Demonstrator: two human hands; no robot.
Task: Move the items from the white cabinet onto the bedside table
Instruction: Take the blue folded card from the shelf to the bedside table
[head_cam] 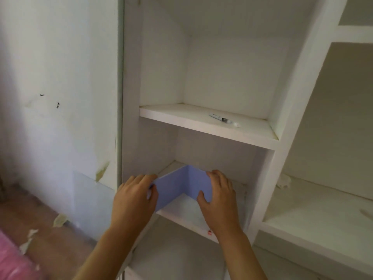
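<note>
- Purple box [181, 184] sat on the lower shelf [185, 216] of the white cabinet [290, 122], near the shelf's front edge, open top facing the camera, one corner pointing to the back.
- Left hand [134, 199] gripped the box's left wall: fingers [141, 178] curled over the top edge on the outside, thumb pressed at the wall's near end.
- Right hand [219, 197] gripped the right wall: fingers over the top edge and down the outer side, thumb [201, 197] on the inner face.
- Both hands were wrapped around the box, holding it from opposite sides; couldn't tell whether it was lifted off the shelf or still resting.
- Inside of the box looked pale; contents couldn't be made out.
- Pen [222, 119], white with a dark band, lay flat on the upper shelf [181, 115], right of centre, well apart from the box.
- Right bay of the cabinet held a crumpled white scrap [284, 181] at its left edge.
- Wall [56, 98] left of the cabinet had peeling patches; paper scraps [59, 220] lay on the wood floor [50, 239].
- Pink fabric [12, 259] showed at bottom left.
</note>
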